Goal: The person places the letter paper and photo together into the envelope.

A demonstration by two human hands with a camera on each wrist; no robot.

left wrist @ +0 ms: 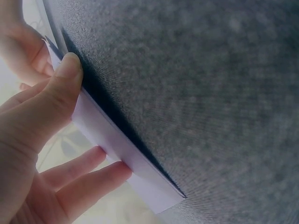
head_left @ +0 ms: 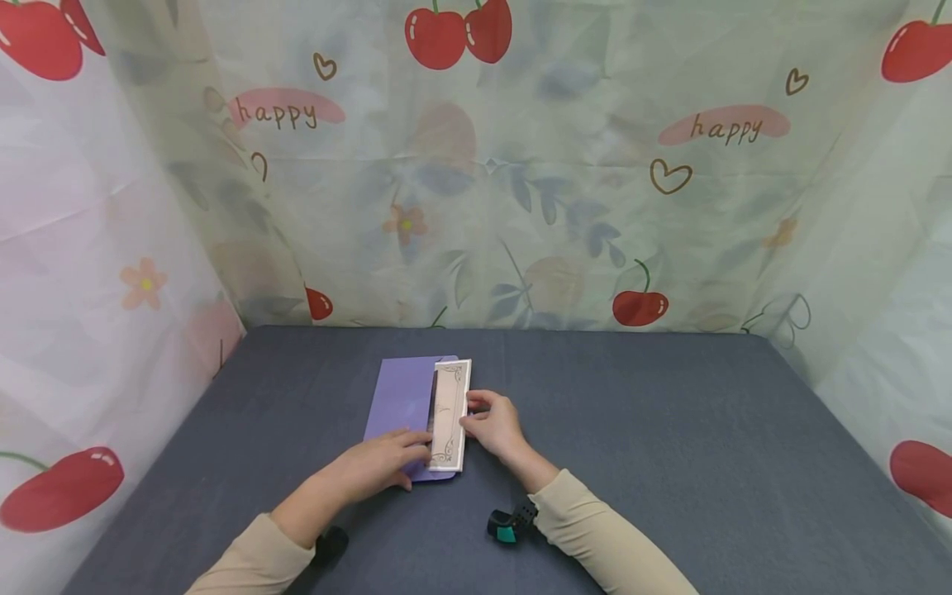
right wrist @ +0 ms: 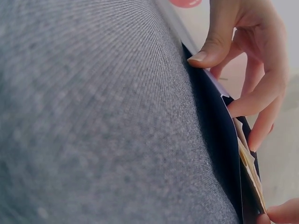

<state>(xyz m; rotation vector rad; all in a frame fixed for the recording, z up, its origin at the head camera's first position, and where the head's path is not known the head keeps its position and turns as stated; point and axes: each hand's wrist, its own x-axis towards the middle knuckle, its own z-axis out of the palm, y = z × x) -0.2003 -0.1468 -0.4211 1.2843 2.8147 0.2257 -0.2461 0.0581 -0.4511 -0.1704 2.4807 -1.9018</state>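
Observation:
A purple envelope (head_left: 402,398) lies on the dark table, its opening towards the right. Out of that side sticks a cream card (head_left: 450,413) with dark scrollwork in its corners; the rest of it is hidden inside. My left hand (head_left: 372,468) holds the envelope at its near side, thumb at the near edge and fingers over the top face. With thumb and fingertips, my right hand (head_left: 497,423) pinches the card's right edge. In the right wrist view, layered cream and yellowish paper edges (right wrist: 250,163) show within the envelope's dark opening.
Dark grey cloth covers the table (head_left: 669,446). Printed curtains (head_left: 491,198) with cherries and the word "happy" stand behind it and on both sides. A black wrist strap with a teal patch (head_left: 507,535) sits at my right wrist.

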